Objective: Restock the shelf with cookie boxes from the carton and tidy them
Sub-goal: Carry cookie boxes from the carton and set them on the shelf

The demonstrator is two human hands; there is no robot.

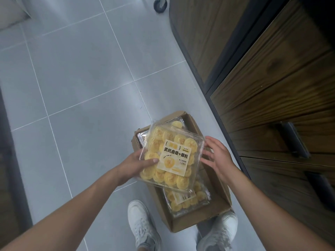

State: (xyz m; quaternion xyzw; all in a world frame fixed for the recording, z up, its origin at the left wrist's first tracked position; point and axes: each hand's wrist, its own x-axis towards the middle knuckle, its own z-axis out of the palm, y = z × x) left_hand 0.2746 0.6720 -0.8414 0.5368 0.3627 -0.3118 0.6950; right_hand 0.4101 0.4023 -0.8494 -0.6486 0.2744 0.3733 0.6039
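A clear plastic cookie box (172, 156) full of yellow cookies, with a cream label, is held above the open brown carton (204, 220) on the floor. My left hand (136, 165) grips the box's left edge, thumb on the lid. My right hand (215, 156) is at the box's right edge with fingers spread and straight. More cookie boxes lie in the carton: one (188, 200) shows below the held box, another (176, 124) peeks out at the far end.
The dark wooden shelf unit (272, 78) with black metal framing runs along the right. Grey floor tiles (81, 78) spread left. My white shoes (143, 225) stand by the carton's near end. A black caster wheel (160, 4) is at top.
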